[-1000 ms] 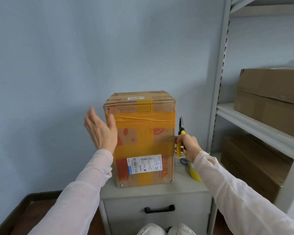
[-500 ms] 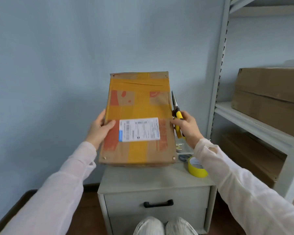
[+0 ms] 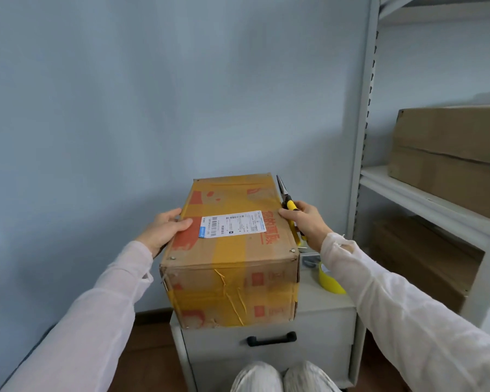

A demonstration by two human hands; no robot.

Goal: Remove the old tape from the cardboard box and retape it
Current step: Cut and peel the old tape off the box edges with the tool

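The cardboard box point(image 3: 232, 267), wrapped in yellow tape with a white shipping label on its upper face, lies on its side on the grey cabinet point(image 3: 328, 309). My left hand point(image 3: 164, 229) grips the box's left top edge, thumb on the upper face. My right hand point(image 3: 304, 222) holds yellow-handled pliers point(image 3: 287, 203) with their tips pointing up and away, and its thumb touches the box's right top edge. A yellow tape roll point(image 3: 330, 282) sits on the cabinet to the right of the box, partly hidden by my right sleeve.
A grey metal shelf unit point(image 3: 362, 154) stands at the right with brown cardboard boxes point(image 3: 447, 157) on its shelves. The cabinet has a drawer with a black handle point(image 3: 272, 338). A blue wall is close behind. My knees point(image 3: 283, 377) show at the bottom.
The box stood upright on the cabinet, was lifted and tipped towards me by both hands, and now lies on its side with the label facing up.
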